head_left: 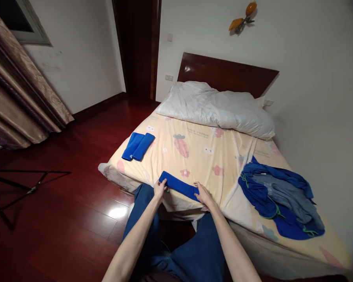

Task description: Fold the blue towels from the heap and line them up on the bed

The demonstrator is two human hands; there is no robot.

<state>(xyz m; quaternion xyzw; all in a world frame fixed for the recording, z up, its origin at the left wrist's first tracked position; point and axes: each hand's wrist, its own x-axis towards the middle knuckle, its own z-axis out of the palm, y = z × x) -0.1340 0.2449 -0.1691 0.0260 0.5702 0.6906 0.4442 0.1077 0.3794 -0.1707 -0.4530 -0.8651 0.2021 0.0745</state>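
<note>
the left hand has its grip closed around one end of a folded blue strip of cloth, thumb on top; the right hand grasps the other end. the strip spans the gap between them at the near edge of the bed, above the person's blue trousers; whether it touches the sheet, i cannot tell. beyond it to the left, two folded blue pieces lie side by side. well apart on the right sits a loose heap of blue and grey clothes with green cords. farther back, a rumpled white quilt lies before the dark headboard.
</note>
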